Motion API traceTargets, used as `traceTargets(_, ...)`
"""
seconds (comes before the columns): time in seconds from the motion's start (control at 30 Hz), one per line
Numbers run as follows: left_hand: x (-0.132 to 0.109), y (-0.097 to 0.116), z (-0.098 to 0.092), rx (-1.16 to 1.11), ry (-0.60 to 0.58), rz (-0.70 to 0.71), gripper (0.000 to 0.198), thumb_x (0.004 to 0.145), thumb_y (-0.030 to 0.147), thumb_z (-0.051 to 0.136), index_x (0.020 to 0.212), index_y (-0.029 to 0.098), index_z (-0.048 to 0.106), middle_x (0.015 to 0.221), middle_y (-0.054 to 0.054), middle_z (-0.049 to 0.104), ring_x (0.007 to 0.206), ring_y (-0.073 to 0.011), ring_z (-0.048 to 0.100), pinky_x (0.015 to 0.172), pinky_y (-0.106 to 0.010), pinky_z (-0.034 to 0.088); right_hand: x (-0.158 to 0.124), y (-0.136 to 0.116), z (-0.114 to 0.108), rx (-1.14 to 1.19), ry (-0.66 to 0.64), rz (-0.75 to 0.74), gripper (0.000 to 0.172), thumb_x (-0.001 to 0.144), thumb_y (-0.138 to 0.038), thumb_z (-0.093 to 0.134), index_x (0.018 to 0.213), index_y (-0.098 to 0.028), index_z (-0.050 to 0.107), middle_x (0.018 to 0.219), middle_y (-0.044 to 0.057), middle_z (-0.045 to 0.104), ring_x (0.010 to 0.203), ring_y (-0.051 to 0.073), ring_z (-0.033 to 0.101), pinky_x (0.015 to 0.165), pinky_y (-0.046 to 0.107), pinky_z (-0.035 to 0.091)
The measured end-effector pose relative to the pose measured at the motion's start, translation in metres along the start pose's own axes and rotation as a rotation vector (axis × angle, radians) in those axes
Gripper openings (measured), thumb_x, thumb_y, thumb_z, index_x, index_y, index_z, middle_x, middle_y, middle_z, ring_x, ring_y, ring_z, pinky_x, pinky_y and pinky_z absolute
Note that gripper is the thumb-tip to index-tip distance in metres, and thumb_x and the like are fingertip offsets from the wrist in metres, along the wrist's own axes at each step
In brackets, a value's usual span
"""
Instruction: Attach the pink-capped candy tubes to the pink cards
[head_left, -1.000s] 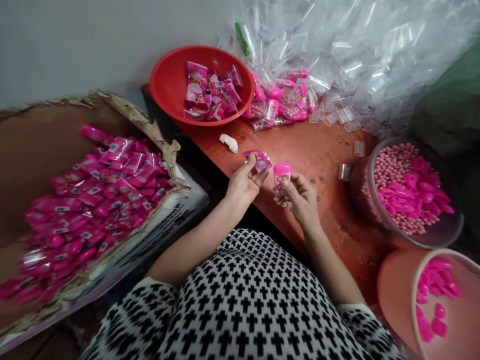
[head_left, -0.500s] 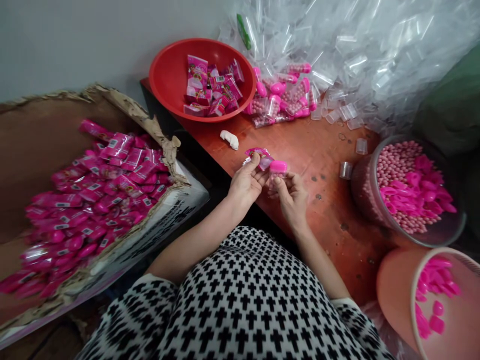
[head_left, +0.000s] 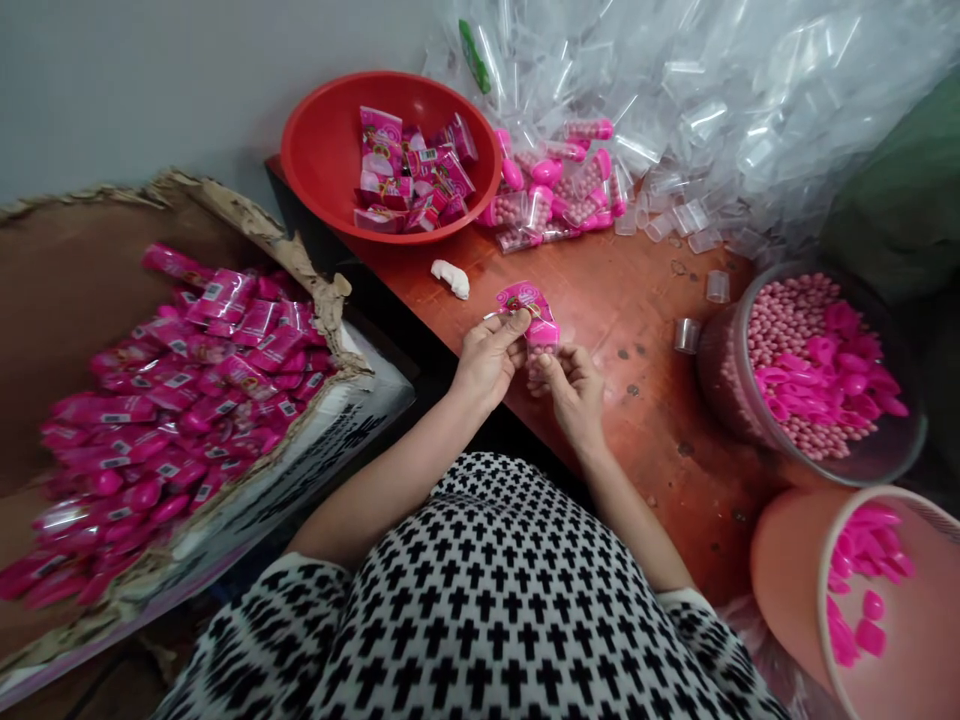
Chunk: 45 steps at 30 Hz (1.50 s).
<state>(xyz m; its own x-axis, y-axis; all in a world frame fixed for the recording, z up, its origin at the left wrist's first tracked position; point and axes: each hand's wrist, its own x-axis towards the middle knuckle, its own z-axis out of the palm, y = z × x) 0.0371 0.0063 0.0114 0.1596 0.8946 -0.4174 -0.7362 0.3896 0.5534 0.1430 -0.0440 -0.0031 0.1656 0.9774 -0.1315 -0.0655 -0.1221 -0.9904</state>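
My left hand (head_left: pixel 491 355) pinches a pink printed wrapper sleeve (head_left: pixel 529 298) between thumb and fingers. Below the sleeve, my right hand (head_left: pixel 574 390) grips a small clear jar (head_left: pixel 538 368) with pink beads inside. The jar's capped top sits against or within the sleeve; I cannot tell how far in. Both hands are close together over the table's near edge. Beyond them a red bowl (head_left: pixel 300 180) holds several pink wrappers (head_left: pixel 382 140). Bead-filled jars with pink caps (head_left: pixel 540 205) lie in a heap right of the bowl.
A torn cardboard box (head_left: pixel 330 330) of wrapped pink jars (head_left: pixel 180 380) stands at left. On the orange table (head_left: pixel 622 300) lie a white crumpled piece (head_left: pixel 450 278) and clear empty jars (head_left: pixel 686 335). A clear tub (head_left: pixel 720 370) of beads and a peach basket (head_left: pixel 787 560) stand at right.
The jar in my right hand has come up to the wrapper sleeve, and its pink cap is now covered by the sleeve. The sleeve has turned more upright in my left hand.
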Motion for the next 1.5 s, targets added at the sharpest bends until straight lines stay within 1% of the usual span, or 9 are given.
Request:
traceTargets(0.1,-0.0012,-0.0015,-0.0005,0.090,-0.062,-0.019,0.022,0.065,0.023,0.082,0.073,0.013,0.064,0.066,0.000,0.067,0.057,-0.0084,0.061,0.057,-0.019,0.048,-0.0005,0.0033,0.0001,-0.052,0.044,-0.082,0.024,0.082,-0.041,0.066,0.094,-0.022,0.058,0.076,-0.003,0.068,0.060,0.010,0.062,0.054,0.022,0.054)
traceTargets(0.23,-0.0002,-0.0022,-0.0020,0.134,-0.059,-0.061,0.023,0.063,0.025,0.083,0.066,0.011,0.065,0.060,-0.001,0.064,0.054,-0.0085,0.059,0.056,-0.020,0.047,-0.0013,0.0039,-0.0008,-0.068,0.043,-0.130,0.021,0.083,-0.039,0.066,0.094,-0.022,0.059,0.079,-0.003,0.068,0.061,0.009,0.063,0.055,0.022,0.055)
traceTargets(0.47,0.0011,0.0050,-0.0065,0.298,-0.209,-0.057,0.026,0.062,0.031,0.083,0.060,0.010,0.066,0.053,-0.002,0.060,0.044,-0.0105,0.053,0.044,-0.024,0.042,0.0036,0.0011,-0.0063,0.194,-0.105,0.097,0.029,0.078,-0.045,0.068,0.088,-0.020,0.058,0.067,-0.004,0.068,0.046,0.008,0.058,0.042,0.019,0.048)
traceTargets(0.63,0.0001,0.0021,-0.0050,0.320,-0.157,-0.034,0.022,0.062,0.028,0.082,0.067,0.010,0.072,0.062,-0.005,0.066,0.055,-0.0117,0.061,0.056,-0.024,0.050,0.0031,0.0015,-0.0052,0.040,0.047,-0.034,0.026,0.078,-0.040,0.070,0.092,-0.021,0.060,0.071,-0.004,0.068,0.054,0.008,0.061,0.050,0.020,0.052)
traceTargets(0.83,-0.0022,0.0003,-0.0024,0.283,-0.147,-0.055,0.027,0.063,0.032,0.083,0.062,0.010,0.067,0.055,-0.003,0.061,0.045,-0.0100,0.054,0.044,-0.023,0.043,0.0049,-0.0024,-0.0037,0.110,-0.041,0.071,0.026,0.078,-0.042,0.069,0.086,-0.020,0.058,0.065,-0.004,0.067,0.047,0.008,0.059,0.042,0.019,0.046)
traceTargets(1.0,-0.0031,-0.0013,0.0001,0.245,-0.076,-0.027,0.030,0.058,0.031,0.086,0.060,0.010,0.064,0.058,-0.005,0.064,0.048,-0.0098,0.056,0.045,-0.021,0.043,0.0015,-0.0006,-0.0033,-0.026,0.034,-0.062,0.024,0.077,-0.038,0.071,0.089,-0.021,0.060,0.067,-0.006,0.066,0.052,0.007,0.058,0.050,0.019,0.050)
traceTargets(1.23,-0.0063,-0.0017,-0.0072,0.318,-0.271,-0.110,0.036,0.061,0.037,0.083,0.052,0.012,0.059,0.046,-0.001,0.053,0.035,-0.0124,0.049,0.036,-0.027,0.043,0.0043,-0.0006,-0.0007,0.242,-0.057,0.116,0.027,0.075,-0.043,0.072,0.079,-0.020,0.058,0.062,-0.004,0.067,0.044,0.008,0.058,0.039,0.018,0.046)
traceTargets(1.33,-0.0055,-0.0004,-0.0084,0.304,-0.186,-0.088,0.032,0.060,0.034,0.084,0.056,0.010,0.063,0.049,-0.002,0.057,0.039,-0.0105,0.051,0.038,-0.024,0.042,0.0018,0.0017,0.0000,0.260,-0.036,0.117,0.029,0.073,-0.043,0.074,0.084,-0.021,0.059,0.065,-0.004,0.068,0.049,0.009,0.062,0.044,0.019,0.052)
traceTargets(1.5,-0.0035,0.0011,-0.0080,0.216,-0.034,-0.040,0.027,0.057,0.027,0.086,0.062,0.009,0.067,0.061,-0.005,0.066,0.055,-0.0105,0.060,0.057,-0.023,0.051,-0.0041,0.0069,-0.0047,0.291,-0.054,0.107,0.038,0.070,-0.040,0.077,0.100,-0.025,0.059,0.084,-0.002,0.073,0.068,0.013,0.071,0.070,0.030,0.062)
